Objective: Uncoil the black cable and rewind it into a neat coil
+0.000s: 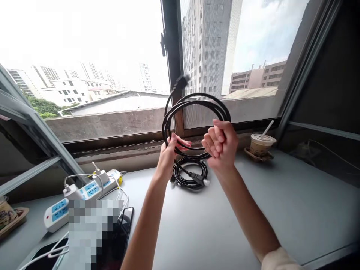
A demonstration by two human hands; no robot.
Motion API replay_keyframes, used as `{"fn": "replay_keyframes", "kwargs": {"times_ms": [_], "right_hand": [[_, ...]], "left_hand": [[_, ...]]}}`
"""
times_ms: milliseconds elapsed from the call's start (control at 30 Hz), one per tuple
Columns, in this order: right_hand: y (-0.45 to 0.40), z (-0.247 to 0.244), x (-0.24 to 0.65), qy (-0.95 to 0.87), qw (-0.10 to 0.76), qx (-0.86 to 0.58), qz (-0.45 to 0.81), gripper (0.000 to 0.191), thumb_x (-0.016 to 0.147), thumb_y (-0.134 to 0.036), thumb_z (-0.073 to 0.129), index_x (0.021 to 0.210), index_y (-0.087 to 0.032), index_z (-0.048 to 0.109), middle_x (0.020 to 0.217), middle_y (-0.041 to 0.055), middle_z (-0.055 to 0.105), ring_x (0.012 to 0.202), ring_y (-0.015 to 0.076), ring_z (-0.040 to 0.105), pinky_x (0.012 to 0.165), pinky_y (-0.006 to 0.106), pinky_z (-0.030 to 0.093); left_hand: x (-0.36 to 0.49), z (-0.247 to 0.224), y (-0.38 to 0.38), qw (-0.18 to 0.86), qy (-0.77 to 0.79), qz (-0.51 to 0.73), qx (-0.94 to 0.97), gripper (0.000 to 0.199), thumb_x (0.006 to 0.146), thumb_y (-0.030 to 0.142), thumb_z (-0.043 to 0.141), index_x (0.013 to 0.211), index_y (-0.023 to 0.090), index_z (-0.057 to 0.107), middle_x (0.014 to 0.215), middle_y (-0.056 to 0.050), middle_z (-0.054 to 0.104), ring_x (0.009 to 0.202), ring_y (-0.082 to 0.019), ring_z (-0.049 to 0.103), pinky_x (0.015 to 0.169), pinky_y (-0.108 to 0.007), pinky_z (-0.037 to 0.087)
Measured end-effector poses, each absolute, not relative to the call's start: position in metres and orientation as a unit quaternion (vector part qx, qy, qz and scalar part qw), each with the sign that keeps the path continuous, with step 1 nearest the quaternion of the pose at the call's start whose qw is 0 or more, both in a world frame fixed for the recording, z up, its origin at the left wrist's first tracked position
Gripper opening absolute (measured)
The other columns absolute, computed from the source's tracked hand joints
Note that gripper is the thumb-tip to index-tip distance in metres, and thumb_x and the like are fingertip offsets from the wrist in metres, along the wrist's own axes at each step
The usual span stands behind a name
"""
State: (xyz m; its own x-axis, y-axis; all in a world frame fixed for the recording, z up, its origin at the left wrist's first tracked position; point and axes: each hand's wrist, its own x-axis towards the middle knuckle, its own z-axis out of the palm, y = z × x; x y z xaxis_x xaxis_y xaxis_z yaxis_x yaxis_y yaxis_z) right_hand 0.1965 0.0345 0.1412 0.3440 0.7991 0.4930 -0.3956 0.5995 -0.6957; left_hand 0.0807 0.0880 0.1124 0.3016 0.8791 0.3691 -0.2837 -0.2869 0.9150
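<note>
A black cable (pixel 197 104) hangs in large loops above the table, held up between both hands. My left hand (pixel 172 148) pinches the left side of the loops, thumb in front. My right hand (pixel 221 140) is closed around their right side, with its palm side and curled fingers showing. One connector of the cable sticks up at the upper left and is slightly blurred; another connector (pixel 198 178) dangles below the loops. Under it, a second coiled black cable (pixel 188 186) lies on the table.
On the grey table (pixel 208 232), a white power strip (pixel 57 213) with plugged chargers and white cords stands at the left, beside a dark tablet-like device (pixel 128 225). A drink cup (pixel 261 143) stands back right. Metal frames and a window border the table.
</note>
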Motion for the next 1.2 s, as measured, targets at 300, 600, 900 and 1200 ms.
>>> {"fn": "replay_keyframes", "kwargs": {"times_ms": [300,600,900,1200], "right_hand": [[0.071,0.122,0.192,-0.485,0.727,-0.28,0.398,0.045,0.069,-0.052,0.069,0.078,-0.017,0.042,0.047,-0.0092,0.032,0.033,0.0023,0.03,0.03,0.015,0.027],[0.058,0.125,0.191,-0.543,0.736,-0.332,0.229,0.063,0.068,-0.047,0.074,0.124,-0.026,0.053,0.103,0.0015,0.053,0.048,-0.0035,0.04,0.036,0.01,0.031],[0.055,0.125,0.199,-0.576,0.748,-0.313,0.101,0.035,0.085,-0.044,0.057,0.109,-0.021,0.067,0.084,0.0016,0.059,0.043,-0.0012,0.038,0.035,0.014,0.028],[0.06,0.121,0.206,-0.598,0.716,-0.359,-0.033,0.029,0.092,-0.037,0.049,0.09,-0.014,0.066,0.074,-0.0001,0.061,0.044,-0.0006,0.042,0.044,0.013,0.034]], "left_hand": [[0.048,0.131,0.087,0.472,0.27,0.62,0.566,0.036,0.079,0.052,0.059,0.076,0.019,0.046,0.04,0.01,0.027,0.035,-0.01,0.047,0.035,-0.018,0.031],[0.046,0.139,0.072,0.458,0.293,0.616,0.57,0.021,0.08,0.036,0.06,0.081,0.015,0.057,0.044,0.009,0.033,0.032,-0.003,0.032,0.03,-0.015,0.021],[0.041,0.147,0.057,0.474,0.269,0.552,0.631,0.029,0.073,0.037,0.072,0.083,0.013,0.06,0.04,0.011,0.032,0.032,0.0,0.025,0.031,-0.013,0.018],[0.049,0.145,0.057,0.415,0.27,0.591,0.637,0.049,0.076,0.048,0.066,0.116,0.022,0.057,0.034,0.011,0.035,0.028,-0.004,0.029,0.028,-0.014,0.022]]}}
